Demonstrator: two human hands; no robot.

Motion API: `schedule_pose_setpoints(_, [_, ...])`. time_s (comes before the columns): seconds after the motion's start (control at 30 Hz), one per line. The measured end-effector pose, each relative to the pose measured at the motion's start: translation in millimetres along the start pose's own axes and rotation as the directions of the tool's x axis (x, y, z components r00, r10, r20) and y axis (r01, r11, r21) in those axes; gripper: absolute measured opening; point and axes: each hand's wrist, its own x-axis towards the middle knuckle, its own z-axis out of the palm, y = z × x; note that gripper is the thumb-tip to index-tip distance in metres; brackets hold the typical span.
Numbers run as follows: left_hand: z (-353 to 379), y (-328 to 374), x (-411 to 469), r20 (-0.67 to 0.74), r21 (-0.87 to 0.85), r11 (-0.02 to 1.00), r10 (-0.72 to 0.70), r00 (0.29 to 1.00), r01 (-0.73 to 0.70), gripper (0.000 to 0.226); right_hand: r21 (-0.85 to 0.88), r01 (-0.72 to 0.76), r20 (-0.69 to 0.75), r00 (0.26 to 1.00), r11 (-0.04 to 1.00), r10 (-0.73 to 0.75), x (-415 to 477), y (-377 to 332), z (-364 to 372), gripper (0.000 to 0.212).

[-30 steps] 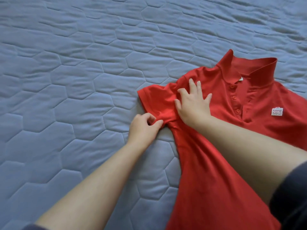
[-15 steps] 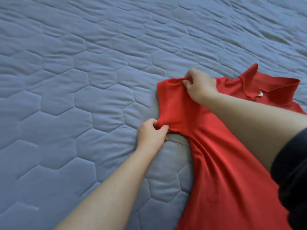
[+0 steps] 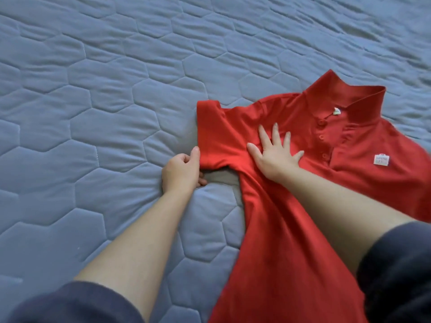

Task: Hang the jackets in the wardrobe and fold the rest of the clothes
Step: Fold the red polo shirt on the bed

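A red polo shirt (image 3: pixel 291 229) lies front up on the blue quilted bed cover (image 3: pixel 93 113), its collar (image 3: pixel 349 99) raised at the far right and a small white chest label (image 3: pixel 381 159) showing. Its short sleeve (image 3: pixel 217 131) points left. My left hand (image 3: pixel 182 171) pinches the sleeve's lower hem between thumb and curled fingers. My right hand (image 3: pixel 272 155) lies flat with spread fingers on the chest, beside the button placket. The shirt's lower part runs out of view at the bottom.
The quilted cover with its hexagon stitching fills the rest of the view, wrinkled toward the far right. Dark sleeves show at the bottom corners. No other clothes or a wardrobe are in view.
My right hand has let go of the sleeve's top edge and now presses flat on the chest. The sleeve lies spread out to the left. My left hand keeps its hold on the hem.
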Motion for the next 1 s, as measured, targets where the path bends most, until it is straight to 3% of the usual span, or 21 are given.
schedule_pose_setpoints(0.1, [-2.2, 0.6, -15.0, -0.018, -0.060, 0.998, 0.029, 0.999, -0.030, 0.044, 0.140, 0.103, -0.077, 0.993, 0.985, -0.093, -10.0, 9.1, -1.6, 0.061])
schedule_pose_setpoints(0.2, [-7.7, -19.4, -63.9, 0.070, -0.109, 0.994, 0.032, 0.997, -0.024, 0.035, 0.141, 0.267, -0.148, 0.958, 0.953, -0.246, -64.1, 36.6, 9.5, 0.058])
schedule_pose_setpoints(0.3, [-12.4, -57.6, -140.5, 0.277, 0.070, 0.997, 0.010, 0.961, -0.031, 0.030, 0.036, 0.314, -0.058, 0.948, 0.949, -0.312, -127.1, 70.6, 26.3, 0.059])
schedule_pose_setpoints(0.4, [-11.9, -95.8, -203.2, 0.389, 0.404, 0.891, 0.038, 0.921, -0.207, 0.030, 0.003, 0.304, 0.027, 0.952, 0.953, -0.304, -165.9, 91.9, 37.0, 0.060])
schedule_pose_setpoints(0.47, [-14.2, -112.8, -227.7, 0.317, 0.482, 0.846, 0.073, 0.945, -0.227, 0.028, 0.006, 0.315, 0.052, 0.948, 0.949, -0.315, -179.8, 96.1, 38.0, 0.060])
schedule_pose_setpoints(0.6, [-27.3, -134.9, -245.8, -0.007, 0.458, 0.888, 0.055, 0.998, -0.045, 0.032, 0.032, 0.378, 0.045, 0.924, 0.925, -0.379, -193.0, 91.2, 32.3, 0.059])
schedule_pose_setpoints(0.8, [-25.2, -142.7, -262.8, -0.074, 0.460, 0.885, -0.047, 0.996, 0.076, 0.050, -0.091, 0.531, 0.197, 0.839, 0.843, -0.507, -214.4, 88.1, 37.6, 0.066])
schedule_pose_setpoints(0.93, [-35.9, -158.7, -278.6, -0.103, 0.587, 0.791, -0.138, 0.985, 0.173, 0.045, -0.111, 0.642, 0.406, 0.726, 0.758, -0.555, -228.6, 79.4, 48.1, 0.066])
schedule_pose_setpoints(1.0, [-40.2, -160.9, -283.6, -0.080, 0.634, 0.756, -0.146, 0.986, 0.164, 0.039, -0.060, 0.650, 0.402, 0.711, 0.758, -0.577, -236.7, 81.8, 52.3, 0.061])
